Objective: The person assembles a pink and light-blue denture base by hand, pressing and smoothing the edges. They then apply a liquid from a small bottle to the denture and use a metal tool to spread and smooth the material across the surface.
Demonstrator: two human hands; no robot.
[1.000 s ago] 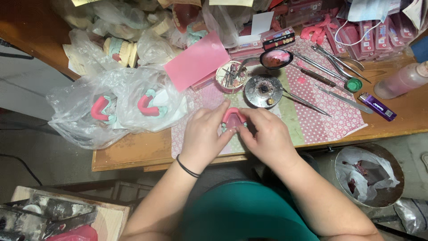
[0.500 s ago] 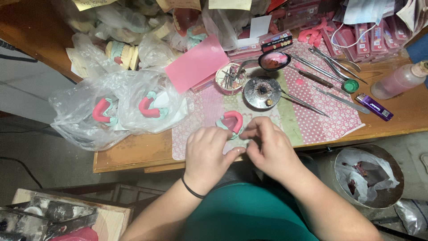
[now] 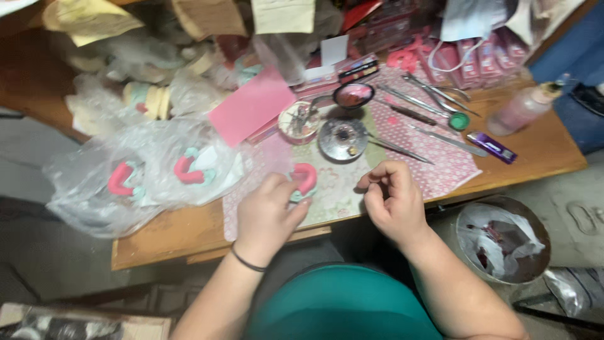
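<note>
Wooden surface (image 3: 522, 151), cluttered. Nearest, left hand (image 3: 267, 217) has its grip around a pink-and-teal piece (image 3: 304, 181) on the patterned mat (image 3: 340, 182); right hand (image 3: 393, 201) beside it, fingers curled, contents unclear. Beyond, round metal dish (image 3: 342, 138) and tools.

Wooden table (image 3: 535, 148), patterned mat (image 3: 340, 182), clear plastic bags (image 3: 145, 176), pink bottle (image 3: 522, 108), metal tools (image 3: 428, 101)

A crowded home craft bench here: a wooden table (image 3: 189, 239) under patterned mats (image 3: 440, 164), metal hand tools (image 3: 434, 101), small round tins (image 3: 343, 138), plastic bags (image 3: 88, 195) of pink-and-teal pieces, a lined waste bin (image 3: 503, 245) alongside.
</note>
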